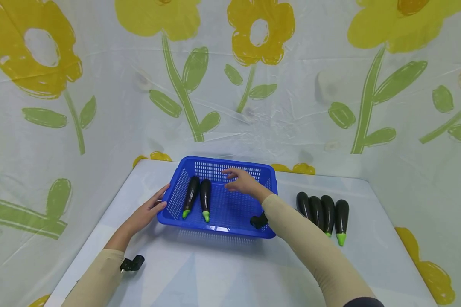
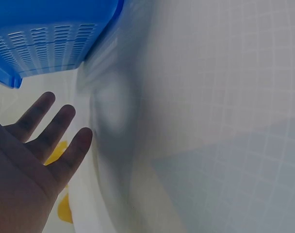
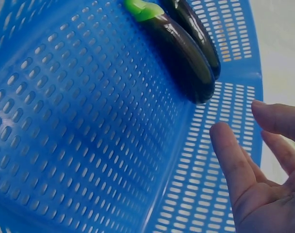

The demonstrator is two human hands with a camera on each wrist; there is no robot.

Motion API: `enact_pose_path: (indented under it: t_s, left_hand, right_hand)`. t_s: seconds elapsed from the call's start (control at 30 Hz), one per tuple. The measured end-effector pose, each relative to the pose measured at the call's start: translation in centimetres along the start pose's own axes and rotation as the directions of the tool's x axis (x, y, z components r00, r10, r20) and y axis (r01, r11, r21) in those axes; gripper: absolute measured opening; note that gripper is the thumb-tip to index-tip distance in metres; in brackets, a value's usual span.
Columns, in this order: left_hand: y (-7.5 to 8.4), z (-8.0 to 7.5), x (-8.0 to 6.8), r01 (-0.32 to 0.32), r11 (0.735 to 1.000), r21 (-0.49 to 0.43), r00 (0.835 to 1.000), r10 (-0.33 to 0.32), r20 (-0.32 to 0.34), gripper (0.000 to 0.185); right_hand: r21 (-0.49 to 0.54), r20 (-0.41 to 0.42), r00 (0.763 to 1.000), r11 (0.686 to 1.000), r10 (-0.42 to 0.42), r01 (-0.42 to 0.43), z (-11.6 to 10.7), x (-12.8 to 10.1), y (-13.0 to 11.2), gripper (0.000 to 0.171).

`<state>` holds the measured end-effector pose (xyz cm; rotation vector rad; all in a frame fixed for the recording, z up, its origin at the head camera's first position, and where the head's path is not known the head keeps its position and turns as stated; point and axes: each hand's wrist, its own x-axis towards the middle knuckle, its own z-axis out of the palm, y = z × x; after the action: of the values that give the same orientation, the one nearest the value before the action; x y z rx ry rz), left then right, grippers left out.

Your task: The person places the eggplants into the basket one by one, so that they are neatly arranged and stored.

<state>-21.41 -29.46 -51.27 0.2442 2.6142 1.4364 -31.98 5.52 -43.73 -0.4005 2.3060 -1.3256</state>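
Note:
A blue plastic basket point(image 1: 230, 204) with slotted walls stands on the table. Two dark eggplants with green caps lie in its left part, a left eggplant point(image 1: 191, 196) and a right eggplant point(image 1: 205, 197). At the basket's left rim is my left hand point(image 1: 146, 213); its fingers look extended and spread in the left wrist view. Over the basket's inside hovers my right hand point(image 1: 246, 183), with nothing held and its fingers apart. In the right wrist view, this hand point(image 3: 264, 184) is a little away from the nearer eggplant point(image 3: 179, 58).
Several more eggplants point(image 1: 342, 217) lie side by side on the white table point(image 1: 223, 273), right of the basket. Behind the table hangs a white sheet point(image 1: 292, 119) printed with yellow flowers. A small black device point(image 1: 132, 263) sits at the left wrist.

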Motion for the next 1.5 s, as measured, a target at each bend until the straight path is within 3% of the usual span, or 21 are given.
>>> enact_pose_path:
  t_s: [1.5]
  left_hand:
    - [0.1, 0.0, -0.1, -0.004, 1.000, -0.002, 1.000, 0.004, 0.007, 0.065]
  right_hand:
    - [-0.004, -0.069, 0.998, 1.000, -0.011, 0.011, -4.0, -4.6, 2.2, 0.054]
